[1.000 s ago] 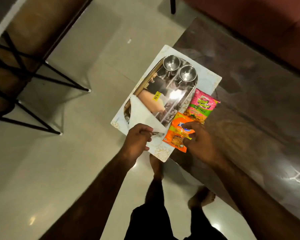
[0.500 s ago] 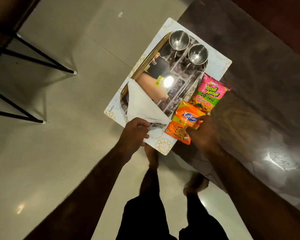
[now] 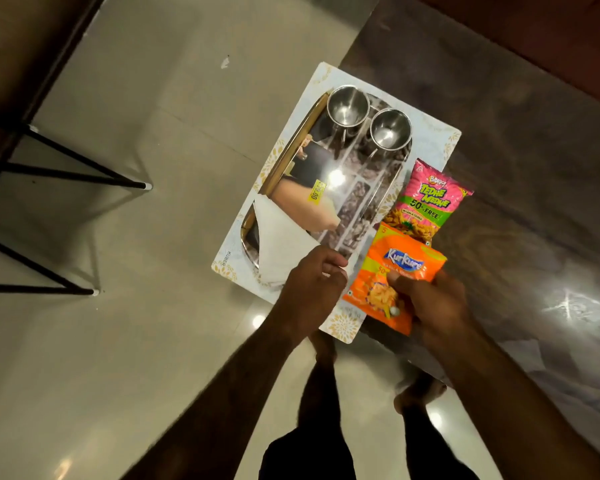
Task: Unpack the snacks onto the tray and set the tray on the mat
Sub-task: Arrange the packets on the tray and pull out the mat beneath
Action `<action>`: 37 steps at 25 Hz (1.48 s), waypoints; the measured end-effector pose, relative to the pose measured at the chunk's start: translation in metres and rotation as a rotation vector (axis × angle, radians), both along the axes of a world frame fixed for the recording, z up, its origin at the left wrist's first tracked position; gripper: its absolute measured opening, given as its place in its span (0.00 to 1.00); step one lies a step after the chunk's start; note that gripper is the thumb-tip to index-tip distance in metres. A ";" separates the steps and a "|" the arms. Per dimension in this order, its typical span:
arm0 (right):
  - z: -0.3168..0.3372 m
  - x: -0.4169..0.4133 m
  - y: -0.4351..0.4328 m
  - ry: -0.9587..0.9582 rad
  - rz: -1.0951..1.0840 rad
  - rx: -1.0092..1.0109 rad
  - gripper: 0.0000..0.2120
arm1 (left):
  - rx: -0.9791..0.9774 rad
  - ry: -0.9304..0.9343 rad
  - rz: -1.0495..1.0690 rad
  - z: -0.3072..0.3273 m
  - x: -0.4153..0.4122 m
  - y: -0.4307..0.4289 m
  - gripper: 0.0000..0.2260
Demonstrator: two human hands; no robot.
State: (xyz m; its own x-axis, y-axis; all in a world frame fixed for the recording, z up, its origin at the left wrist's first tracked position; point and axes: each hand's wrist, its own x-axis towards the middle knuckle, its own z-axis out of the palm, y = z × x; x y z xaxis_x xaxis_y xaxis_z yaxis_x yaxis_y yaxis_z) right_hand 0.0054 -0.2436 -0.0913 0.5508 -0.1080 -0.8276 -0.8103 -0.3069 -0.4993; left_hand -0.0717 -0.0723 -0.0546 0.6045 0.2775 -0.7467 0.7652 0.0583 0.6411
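Observation:
A shiny steel tray [image 3: 357, 209] lies on a white patterned mat [image 3: 430, 140] at the table's corner. Two steel cups [image 3: 347, 105] [image 3: 391, 129] stand at the tray's far end. A folded white napkin [image 3: 278, 237] lies on its near end. My left hand [image 3: 312, 285] rests at the napkin's near corner with fingers curled on it. My right hand [image 3: 430, 303] grips an orange Kurkure snack packet [image 3: 392, 271], lifted just right of the tray. A pink Tedhe Medhe packet [image 3: 426, 202] lies beyond it on the table beside the mat.
The dark marble table [image 3: 516, 202] stretches right and far. Pale tiled floor [image 3: 153, 133] lies to the left, with black metal furniture legs [image 3: 66, 174] at far left. My bare feet [image 3: 420, 389] stand below the table's corner.
My right hand has closed around the orange packet and raised it slightly toward me. My left hand stays on the napkin corner. The camera has tilted and come closer.

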 end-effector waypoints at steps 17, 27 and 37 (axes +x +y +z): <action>0.018 0.094 0.031 -0.135 -0.026 -0.042 0.06 | 0.153 -0.149 0.066 -0.026 0.076 0.113 0.13; -0.037 0.131 0.030 -0.230 -0.004 -0.168 0.19 | 0.887 0.078 -0.455 -0.050 0.082 0.126 0.29; 0.021 0.067 0.061 -0.078 -0.102 0.151 0.27 | 0.312 -0.011 -0.135 -0.053 0.086 0.132 0.20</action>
State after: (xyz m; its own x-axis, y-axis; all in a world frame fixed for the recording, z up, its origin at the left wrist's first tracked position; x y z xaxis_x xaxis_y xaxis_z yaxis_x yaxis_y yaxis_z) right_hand 0.0723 -0.1824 -0.0708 0.6064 -0.0444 -0.7939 -0.7904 -0.1425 -0.5957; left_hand 0.0143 0.0593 -0.1076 0.6589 0.4085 -0.6316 0.7455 -0.2430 0.6206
